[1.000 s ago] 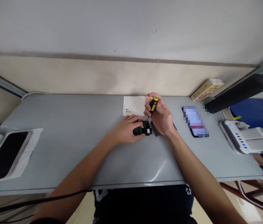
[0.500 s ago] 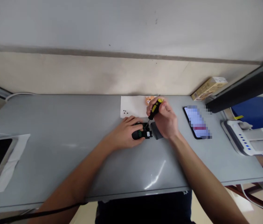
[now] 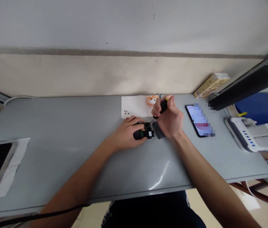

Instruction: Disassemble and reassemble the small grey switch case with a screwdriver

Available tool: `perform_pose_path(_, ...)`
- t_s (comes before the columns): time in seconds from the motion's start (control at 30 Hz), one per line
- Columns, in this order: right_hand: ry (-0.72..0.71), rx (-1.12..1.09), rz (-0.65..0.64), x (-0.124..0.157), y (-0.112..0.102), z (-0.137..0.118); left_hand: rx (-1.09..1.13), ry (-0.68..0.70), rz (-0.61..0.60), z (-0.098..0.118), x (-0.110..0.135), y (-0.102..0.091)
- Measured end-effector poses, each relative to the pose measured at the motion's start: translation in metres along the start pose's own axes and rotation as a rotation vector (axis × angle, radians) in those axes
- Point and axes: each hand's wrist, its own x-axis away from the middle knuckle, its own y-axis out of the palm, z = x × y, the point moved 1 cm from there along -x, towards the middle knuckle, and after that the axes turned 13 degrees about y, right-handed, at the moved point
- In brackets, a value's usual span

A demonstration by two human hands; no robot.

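Grey table (image 3: 65, 126); left grip (image 3: 128, 133) clasps black device (image 3: 137, 135), label (image 3: 150, 134) unreadable; right grip (image 3: 172, 118) clenches screwdriver (image 3: 164, 106).

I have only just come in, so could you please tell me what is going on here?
A person's left hand holds a small black device on the grey table, while the right hand grips a screwdriver angled down to it. Just beyond, small dark pieces lie on a white sheet; a phone lies off to the right.

The screwdriver (image 3: 163, 106) now leans further right, and more of the orange animal-faced item (image 3: 151, 100) shows
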Motion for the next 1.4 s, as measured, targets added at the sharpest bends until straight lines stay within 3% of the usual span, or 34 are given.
perform_pose_path(0.27, 0.080, -0.081, -0.126, -0.004, -0.007, -0.002, 0.002, 0.033, 0.013, -0.004, 0.000, 0.001)
perform_pose_path(0.53, 0.097, -0.336, -0.057, 0.005, 0.001, -0.003, 0.001, 0.011, -0.006, -0.001, 0.000, -0.001)
perform_pose_path(0.8, 0.060, -0.272, -0.033, -0.003, -0.002, -0.002, -0.016, 0.016, -0.013, -0.003, 0.004, 0.000)
perform_pose_path(0.97, 0.106, -0.244, -0.081, -0.005, 0.001, -0.001, -0.036, 0.039, -0.020, -0.004, 0.005, -0.001)
perform_pose_path(1.13, 0.119, -0.279, -0.044, 0.000, -0.001, -0.005, -0.042, 0.037, -0.037, -0.003, 0.005, -0.001)
perform_pose_path(1.4, 0.108, -0.271, -0.100, 0.001, -0.010, -0.006, 0.024, 0.017, 0.016, -0.006, 0.002, 0.001)
